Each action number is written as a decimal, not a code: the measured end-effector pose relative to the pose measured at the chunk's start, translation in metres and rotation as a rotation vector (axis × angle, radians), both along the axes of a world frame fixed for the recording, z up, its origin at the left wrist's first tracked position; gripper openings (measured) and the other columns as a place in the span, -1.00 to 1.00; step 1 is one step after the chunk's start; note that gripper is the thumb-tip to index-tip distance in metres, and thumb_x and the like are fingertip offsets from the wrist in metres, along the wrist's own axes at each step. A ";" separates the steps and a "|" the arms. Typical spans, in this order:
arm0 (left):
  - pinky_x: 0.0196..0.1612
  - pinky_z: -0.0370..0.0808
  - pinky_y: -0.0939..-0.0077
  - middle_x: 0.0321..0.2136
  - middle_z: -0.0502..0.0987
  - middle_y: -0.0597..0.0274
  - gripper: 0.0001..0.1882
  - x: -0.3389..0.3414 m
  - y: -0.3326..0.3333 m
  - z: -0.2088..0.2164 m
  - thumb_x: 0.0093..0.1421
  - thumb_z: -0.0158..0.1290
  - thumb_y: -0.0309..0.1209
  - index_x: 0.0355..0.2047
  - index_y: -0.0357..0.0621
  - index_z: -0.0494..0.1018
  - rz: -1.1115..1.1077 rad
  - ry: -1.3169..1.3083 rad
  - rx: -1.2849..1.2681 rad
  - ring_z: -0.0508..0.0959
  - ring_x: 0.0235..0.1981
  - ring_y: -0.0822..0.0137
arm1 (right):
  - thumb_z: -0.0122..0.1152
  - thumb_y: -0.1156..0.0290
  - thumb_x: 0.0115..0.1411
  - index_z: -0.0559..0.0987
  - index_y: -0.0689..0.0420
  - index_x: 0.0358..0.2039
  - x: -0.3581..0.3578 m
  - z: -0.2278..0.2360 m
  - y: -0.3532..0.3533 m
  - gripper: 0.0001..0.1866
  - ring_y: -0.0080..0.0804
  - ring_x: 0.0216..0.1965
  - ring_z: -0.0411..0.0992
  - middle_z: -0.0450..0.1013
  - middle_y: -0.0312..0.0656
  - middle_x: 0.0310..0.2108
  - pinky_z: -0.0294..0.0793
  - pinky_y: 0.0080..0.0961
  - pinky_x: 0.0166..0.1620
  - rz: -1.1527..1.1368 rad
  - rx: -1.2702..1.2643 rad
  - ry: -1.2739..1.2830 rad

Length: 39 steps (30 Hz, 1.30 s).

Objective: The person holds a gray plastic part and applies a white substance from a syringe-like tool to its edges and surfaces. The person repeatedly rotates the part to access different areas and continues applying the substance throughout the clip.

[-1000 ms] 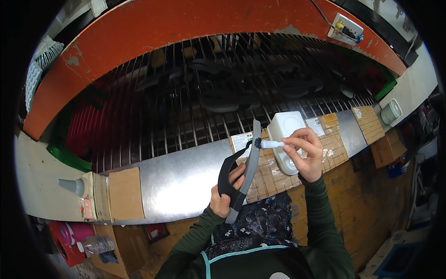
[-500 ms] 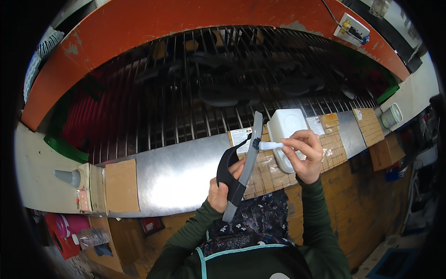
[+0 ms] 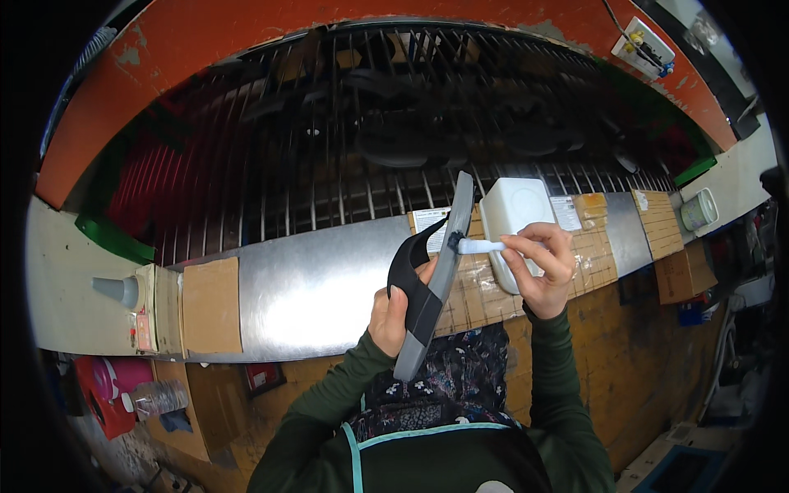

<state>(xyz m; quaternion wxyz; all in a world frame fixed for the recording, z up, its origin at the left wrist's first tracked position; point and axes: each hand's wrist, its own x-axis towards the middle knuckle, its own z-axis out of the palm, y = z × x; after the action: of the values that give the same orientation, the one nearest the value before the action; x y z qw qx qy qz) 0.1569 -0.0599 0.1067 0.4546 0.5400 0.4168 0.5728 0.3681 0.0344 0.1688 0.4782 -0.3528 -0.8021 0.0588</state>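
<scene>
A grey-soled sandal [image 3: 445, 283] with a wide black strap [image 3: 406, 267] is held up on edge by my left hand [image 3: 389, 320]. The fingers of that hand reach under the strap, and the thumb presses on its outside. In a pinch of thumb and fingers, my right hand [image 3: 546, 267] grips a small brush [image 3: 483, 246] with a white handle. Its dark bristle end touches the sole near the upper part. Just behind the brush, a white plastic container [image 3: 518, 197] lies on the bench edge. Its contents cannot be seen.
Beyond the metal ledge [image 3: 296, 304] run dark metal bars [image 3: 329, 177] with several black sandals on them, under an orange hood [image 3: 246, 25]. Cardboard pieces [image 3: 211, 304] cover parts of the ledge. A grey cone [image 3: 117, 289] is at left, a cup [image 3: 697, 211] at right.
The view has tilted and shifted slightly. My hands keep the same grips; the sandal is a little more upright, with the brush still against its sole.
</scene>
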 end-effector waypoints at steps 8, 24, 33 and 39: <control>-0.20 0.45 0.61 -0.15 0.54 0.09 -0.22 0.002 0.001 0.010 0.41 -0.56 0.09 0.27 -0.39 0.16 0.035 -0.123 -0.111 0.51 -0.27 0.45 | 0.45 0.47 -0.10 0.71 0.00 -0.31 -0.002 0.000 -0.003 -0.73 -0.53 -0.39 0.34 0.48 -0.37 -0.40 0.11 -0.50 -0.23 -0.009 0.031 -0.040; -0.02 0.43 0.54 0.02 0.47 0.03 -0.14 0.006 0.015 0.011 0.37 -0.67 0.16 0.30 -0.36 0.10 0.003 -0.131 -0.102 0.50 -0.06 0.36 | 0.45 0.43 -0.10 0.71 -0.03 -0.31 -0.005 -0.004 -0.010 -0.74 -0.54 -0.38 0.34 0.47 -0.39 -0.41 0.07 -0.45 -0.21 -0.009 0.071 -0.075; 0.07 0.41 0.46 0.13 0.37 0.04 -0.14 0.009 0.023 0.014 0.35 -0.64 0.21 0.34 -0.29 0.02 -0.057 -0.180 -0.100 0.43 0.06 0.32 | 0.45 0.41 -0.09 0.71 -0.06 -0.30 -0.004 -0.003 -0.016 -0.74 -0.53 -0.41 0.29 0.46 -0.39 -0.41 0.04 -0.43 -0.22 -0.017 0.098 -0.136; 0.10 0.39 0.42 0.15 0.34 0.04 -0.15 0.017 0.020 0.017 0.34 -0.62 0.22 0.35 -0.25 -0.01 -0.066 -0.310 -0.063 0.41 0.10 0.30 | 0.41 0.47 -0.03 0.70 0.05 -0.30 -0.002 0.004 -0.013 -0.78 -0.54 -0.42 0.35 0.45 -0.30 -0.36 0.21 -0.49 -0.29 0.133 0.002 -0.069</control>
<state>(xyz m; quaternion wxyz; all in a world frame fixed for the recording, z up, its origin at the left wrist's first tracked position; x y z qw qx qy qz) 0.1739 -0.0399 0.1233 0.5487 0.4439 0.3416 0.6206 0.3659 0.0217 0.1729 0.4455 -0.3001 -0.8399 0.0776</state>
